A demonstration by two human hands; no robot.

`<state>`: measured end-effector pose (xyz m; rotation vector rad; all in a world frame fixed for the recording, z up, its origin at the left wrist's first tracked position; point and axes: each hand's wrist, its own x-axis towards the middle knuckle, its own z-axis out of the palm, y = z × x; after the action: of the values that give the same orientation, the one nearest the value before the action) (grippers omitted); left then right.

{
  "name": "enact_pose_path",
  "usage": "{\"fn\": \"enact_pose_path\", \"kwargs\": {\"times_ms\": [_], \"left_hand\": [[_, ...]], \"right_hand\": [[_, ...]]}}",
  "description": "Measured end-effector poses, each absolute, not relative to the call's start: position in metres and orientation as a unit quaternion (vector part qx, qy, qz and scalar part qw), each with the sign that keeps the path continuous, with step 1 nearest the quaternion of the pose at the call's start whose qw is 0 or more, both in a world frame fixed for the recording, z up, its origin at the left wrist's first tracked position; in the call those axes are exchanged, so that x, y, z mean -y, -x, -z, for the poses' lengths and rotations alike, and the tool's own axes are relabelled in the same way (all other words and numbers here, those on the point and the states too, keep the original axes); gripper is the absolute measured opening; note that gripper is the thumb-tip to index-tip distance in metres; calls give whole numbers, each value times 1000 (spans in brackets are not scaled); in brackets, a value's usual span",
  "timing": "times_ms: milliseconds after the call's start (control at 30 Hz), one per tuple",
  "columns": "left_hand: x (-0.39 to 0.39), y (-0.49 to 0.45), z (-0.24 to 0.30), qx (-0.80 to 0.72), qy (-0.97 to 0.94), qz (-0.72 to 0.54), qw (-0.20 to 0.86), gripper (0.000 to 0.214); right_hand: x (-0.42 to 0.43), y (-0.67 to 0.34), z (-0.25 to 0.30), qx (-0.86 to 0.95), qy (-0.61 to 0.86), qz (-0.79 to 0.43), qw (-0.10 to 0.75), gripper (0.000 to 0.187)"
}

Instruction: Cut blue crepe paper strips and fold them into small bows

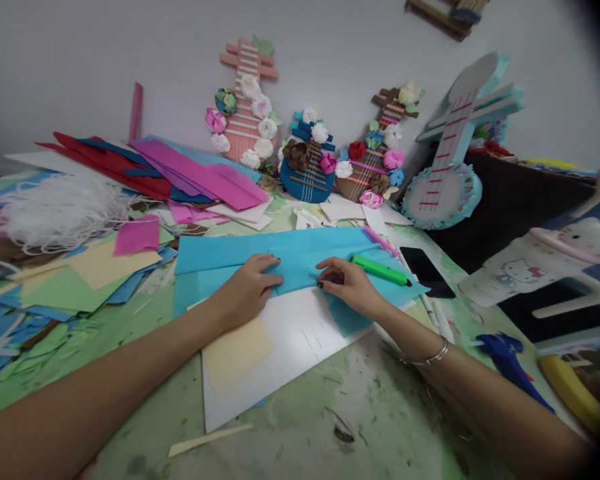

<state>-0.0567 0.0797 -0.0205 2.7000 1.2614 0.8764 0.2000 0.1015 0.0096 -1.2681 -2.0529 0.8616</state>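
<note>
A light blue sheet of paper (300, 257) lies folded across the table in front of me, partly over a white board (290, 347). My left hand (247, 290) lies flat on the paper's folded edge, fingers stretched forward. My right hand (347, 283) rests on the same fold a little to the right, fingers curled and pinching the paper's edge. A green marker (380, 270) lies on the blue paper just right of my right hand. A cream paper piece (235, 350) sits on the white board near my left forearm.
Piles of coloured paper (180, 173) and white stringy fluff (60, 210) fill the left side. Several paper guitars with flowers (307, 163) lean on the wall. A black phone (425, 270), a white cat-print cup (525, 270), blue scissors (510, 360) and a yellow tool (573, 393) lie to the right.
</note>
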Motion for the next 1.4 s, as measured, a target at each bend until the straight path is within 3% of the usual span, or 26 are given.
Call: {"fn": "enact_pose_path", "kwargs": {"times_ms": [400, 700, 867, 1067, 1267, 1400], "left_hand": [[-78, 57, 19, -422, -862, -280, 9, 36], [-79, 59, 19, -415, -867, -277, -12, 35], [-76, 61, 11, -419, -862, -286, -21, 36], [-66, 53, -3, -290, -925, -241, 44, 36], [-67, 54, 4, -331, -929, -152, 62, 41], [-70, 57, 5, -347, -926, -136, 66, 43]], "right_hand": [[-100, -193, -13, 715, 503, -409, 262, 32], [-110, -186, -17, 720, 563, -334, 230, 11], [-110, -184, -14, 727, 565, -310, 238, 9], [-112, -189, -5, 732, 542, -325, 255, 23], [-107, -191, -8, 760, 531, -276, 255, 10], [-103, -193, -12, 789, 516, -235, 235, 12]]}}
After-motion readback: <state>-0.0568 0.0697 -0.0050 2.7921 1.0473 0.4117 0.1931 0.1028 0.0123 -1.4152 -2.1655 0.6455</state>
